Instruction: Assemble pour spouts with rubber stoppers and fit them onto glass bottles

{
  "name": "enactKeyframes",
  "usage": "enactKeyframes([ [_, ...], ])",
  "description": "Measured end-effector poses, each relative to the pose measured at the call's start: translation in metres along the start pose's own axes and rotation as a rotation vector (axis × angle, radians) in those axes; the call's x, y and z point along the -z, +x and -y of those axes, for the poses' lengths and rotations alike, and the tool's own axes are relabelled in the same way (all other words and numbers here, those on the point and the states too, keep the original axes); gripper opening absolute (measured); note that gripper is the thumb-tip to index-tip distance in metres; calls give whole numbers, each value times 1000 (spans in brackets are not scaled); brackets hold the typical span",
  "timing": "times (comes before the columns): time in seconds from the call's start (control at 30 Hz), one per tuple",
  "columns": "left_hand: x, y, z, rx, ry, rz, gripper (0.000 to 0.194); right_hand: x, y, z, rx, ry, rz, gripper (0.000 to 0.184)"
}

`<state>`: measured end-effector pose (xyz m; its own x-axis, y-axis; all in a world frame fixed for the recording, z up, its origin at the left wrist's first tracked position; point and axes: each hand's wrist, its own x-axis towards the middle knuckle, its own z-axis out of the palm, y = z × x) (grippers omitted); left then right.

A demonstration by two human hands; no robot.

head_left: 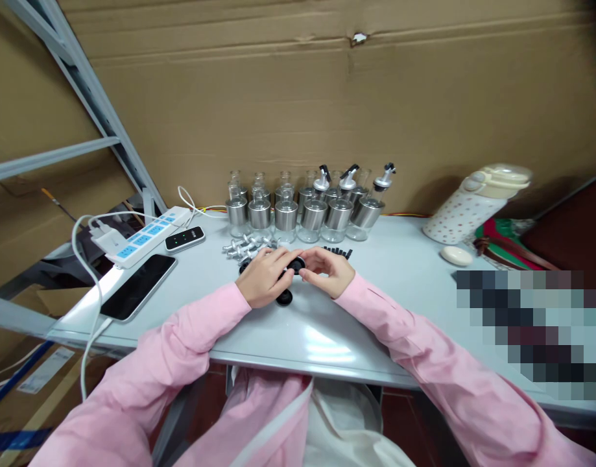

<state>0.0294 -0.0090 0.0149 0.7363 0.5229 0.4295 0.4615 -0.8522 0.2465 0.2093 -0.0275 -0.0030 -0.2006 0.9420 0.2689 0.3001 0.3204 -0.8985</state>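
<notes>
A small round black cap sits between my two hands above the table. The thumb and fingers of my right hand close around its right side. My left hand grips the same cap from the left, its fingers partly over it. Just below the fingers, a second round black piece lies on the table. Behind my left hand is a pile of silver pourer spouts, partly hidden. Several small black pieces lie in a row behind my right hand.
Rows of glass bottles with metal sleeves stand at the back; three carry pourers. A phone, a small black device and a power strip with cables lie left. At right are a dotted flask and a white oval object.
</notes>
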Motion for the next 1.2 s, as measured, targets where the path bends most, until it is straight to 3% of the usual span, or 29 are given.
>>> enactKeyframes([
  [0.43, -1, 1, -2, -20, -13, -20, 41, -2, -1, 7, 56, -59, -24, 22],
  [0.73, -2, -1, -5, -69, -37, -22, 32, -5, -9, 12, 92, -219, 35, 21],
  [1.2, -7, -2, -7, -219, -5, -179, 22, -8, -15, 13, 256, -294, -34, 20],
])
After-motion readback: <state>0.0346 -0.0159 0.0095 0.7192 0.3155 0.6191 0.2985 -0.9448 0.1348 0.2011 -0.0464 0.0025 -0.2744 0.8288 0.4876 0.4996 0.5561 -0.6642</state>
